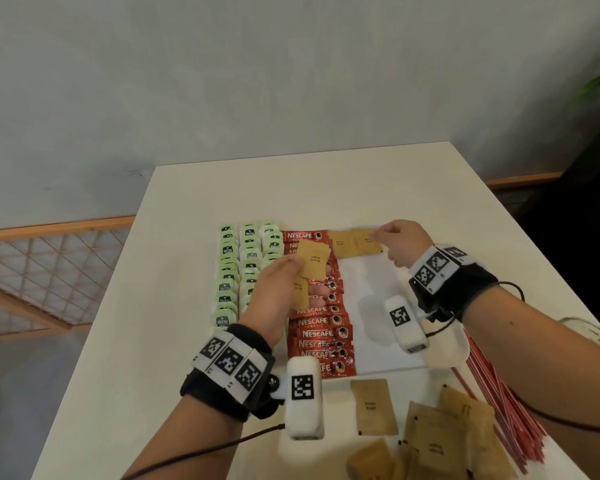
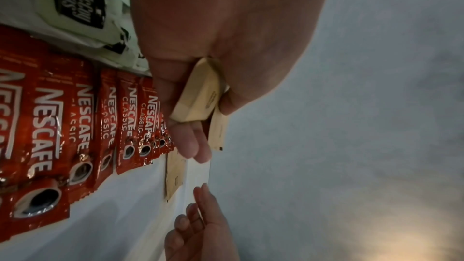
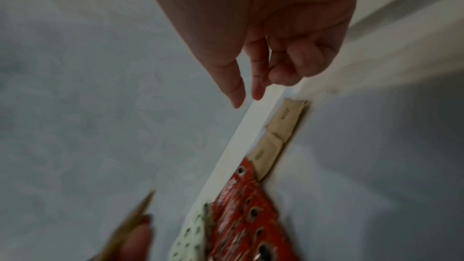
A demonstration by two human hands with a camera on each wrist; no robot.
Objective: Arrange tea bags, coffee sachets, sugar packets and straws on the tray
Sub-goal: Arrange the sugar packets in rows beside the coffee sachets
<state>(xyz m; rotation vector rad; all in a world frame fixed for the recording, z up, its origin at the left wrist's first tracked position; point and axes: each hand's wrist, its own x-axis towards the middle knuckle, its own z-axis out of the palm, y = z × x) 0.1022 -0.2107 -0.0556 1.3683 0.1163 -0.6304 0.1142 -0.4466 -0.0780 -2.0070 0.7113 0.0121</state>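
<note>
A white tray (image 1: pixel 378 271) holds three columns of green tea bags (image 1: pixel 248 258), a column of red coffee sachets (image 1: pixel 317 332) and two brown sugar packets (image 1: pixel 340 243) side by side at its far edge. My left hand (image 1: pixel 293 266) hovers over the coffee column and pinches a few sugar packets (image 2: pixel 200 94) between thumb and fingers. My right hand (image 1: pixel 383 233) is at the far edge by the right-hand packet (image 3: pixel 285 118). Its thumb and forefinger (image 3: pixel 258 92) point down, slightly apart, and hold nothing.
Loose sugar packets (image 1: pixel 373 407) and a heap of them (image 1: pixel 444 441) lie on the white table in front of the tray. Red straws (image 1: pixel 492 386) lie at the near right. A clear glass object (image 1: pixel 582 327) stands by the right table edge.
</note>
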